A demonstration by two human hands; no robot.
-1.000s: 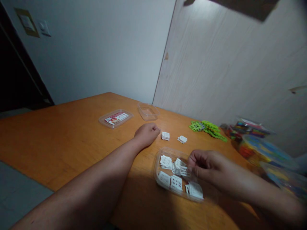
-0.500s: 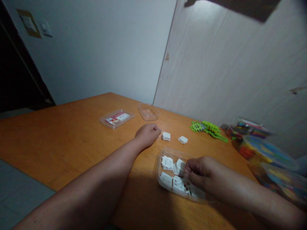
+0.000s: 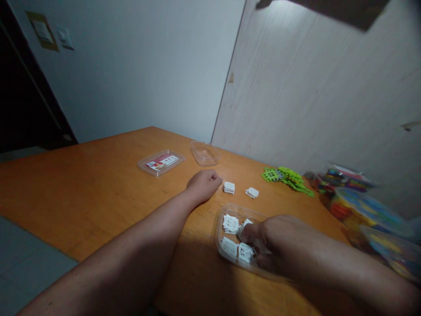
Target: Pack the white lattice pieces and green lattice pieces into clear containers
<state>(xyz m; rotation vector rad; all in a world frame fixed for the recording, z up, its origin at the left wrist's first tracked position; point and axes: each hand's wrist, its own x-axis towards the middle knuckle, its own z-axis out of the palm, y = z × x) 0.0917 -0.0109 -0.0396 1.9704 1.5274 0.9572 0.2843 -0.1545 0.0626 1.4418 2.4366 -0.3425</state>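
Observation:
My left hand (image 3: 204, 184) rests on the table in a loose fist, with no object showing in it. Just right of it sits a small stack of white lattice-patterned plastic tiles (image 3: 229, 188), and farther right a lower pile of such tiles (image 3: 252, 192). My right hand (image 3: 271, 241) reaches down into a clear plastic container (image 3: 218, 239), over white tiles sorted in several stacks. Its thumb is by the upper middle stack; the other fingers are smeared and partly hidden, so their grip is unclear. Stacks at the container's left (image 3: 230, 224) stay visible.
A clear lid with a label (image 3: 161, 163) and another clear container (image 3: 205, 154) stand toward the back. Green lattice pieces (image 3: 289, 179) lie back right. Tubs of colourful pieces (image 3: 365, 208) line the right edge. A wall closes off the table's far side.
My right hand has shifted slightly left and turned over the container, now covering more of the middle stacks. My left hand stays in its place on the table.

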